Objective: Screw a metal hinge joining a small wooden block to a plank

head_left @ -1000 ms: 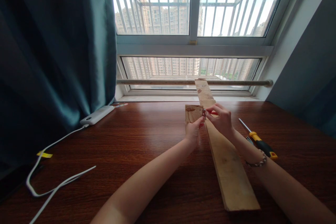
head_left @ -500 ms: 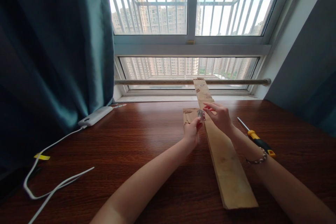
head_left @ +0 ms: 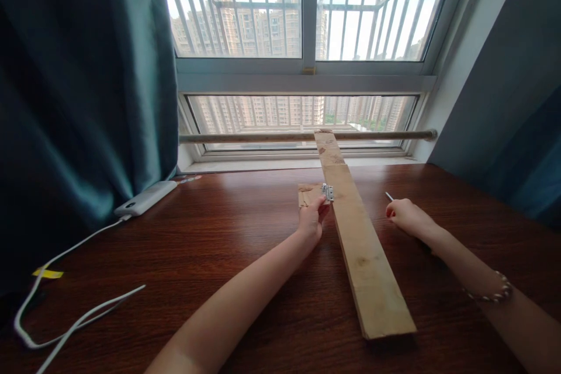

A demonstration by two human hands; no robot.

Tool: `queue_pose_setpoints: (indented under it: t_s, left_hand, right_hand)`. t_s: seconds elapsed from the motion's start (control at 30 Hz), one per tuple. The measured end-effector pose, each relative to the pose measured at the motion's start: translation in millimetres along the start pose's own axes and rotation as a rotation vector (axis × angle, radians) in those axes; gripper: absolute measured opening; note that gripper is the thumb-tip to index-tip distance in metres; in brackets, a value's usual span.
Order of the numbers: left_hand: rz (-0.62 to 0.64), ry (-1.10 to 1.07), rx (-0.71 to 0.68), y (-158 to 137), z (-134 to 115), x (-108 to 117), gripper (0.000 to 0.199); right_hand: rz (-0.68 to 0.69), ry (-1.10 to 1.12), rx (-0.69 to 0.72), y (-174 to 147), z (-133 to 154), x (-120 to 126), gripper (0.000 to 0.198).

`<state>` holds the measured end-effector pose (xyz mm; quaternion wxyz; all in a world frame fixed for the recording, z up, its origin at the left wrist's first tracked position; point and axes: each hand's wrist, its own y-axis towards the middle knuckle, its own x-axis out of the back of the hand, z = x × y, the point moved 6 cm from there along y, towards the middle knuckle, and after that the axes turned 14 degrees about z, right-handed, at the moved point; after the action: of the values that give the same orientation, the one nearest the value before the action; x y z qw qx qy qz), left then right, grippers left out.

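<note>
A long wooden board (head_left: 368, 257) runs away from me over the table toward the window. Beside its left edge lies a short wooden piece (head_left: 307, 193). A small metal hinge (head_left: 328, 191) spans the joint between the two. My left hand (head_left: 312, 219) is closed at the near side of the short piece, its thumb pressing the hinge; its other fingers are partly hidden. Right of the board, my right hand (head_left: 407, 216) is closed around the screwdriver (head_left: 388, 195). Only the metal tip shows past the fingers, pointing away from me; the handle is hidden under the hand.
A white power bank (head_left: 146, 197) with a white cable (head_left: 79, 239) lies at the left by the dark curtain (head_left: 87, 99). The cable's loose end curls at the near left. A rail (head_left: 245, 138) crosses before the window, near the board's far end.
My right hand has left the hinge and moved right, closing on the screwdriver. The left hand stays at the hinge and short piece. The whole view has shifted slightly.
</note>
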<state>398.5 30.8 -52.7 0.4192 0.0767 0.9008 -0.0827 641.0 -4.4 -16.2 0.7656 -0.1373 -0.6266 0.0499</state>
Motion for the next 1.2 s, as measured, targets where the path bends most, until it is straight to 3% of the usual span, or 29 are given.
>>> queue_pose_setpoints:
  t_s: [0.3,0.53,0.9,0.97,1.1,1.2]
  left_hand:
    - [0.026,0.015,0.009,8.2,-0.5,-2.5,0.016]
    - [0.046,0.018,0.059,4.2,2.6,-2.6,0.011]
    - [0.023,-0.007,0.031,9.7,-3.3,-1.4,0.01]
    - [0.008,-0.016,0.024,10.0,-5.8,-1.4,0.011]
    - [-0.015,-0.031,0.021,8.4,-8.6,-2.4,0.012]
    - [-0.012,-0.026,0.032,7.2,-7.8,-4.1,0.011]
  right_hand:
    - [0.056,-0.014,-0.081,-2.1,-19.4,15.7,0.011]
    - [0.105,-0.11,-0.129,-7.6,-9.4,1.5,0.012]
    - [0.027,-0.166,-0.138,-9.2,0.5,1.7,0.016]
    - [-0.052,-0.13,-0.078,-14.7,8.9,15.8,0.014]
    - [-0.419,0.231,0.23,-36.4,42.6,59.2,0.011]
    - [-0.485,0.497,0.418,-39.0,72.1,72.2,0.014]
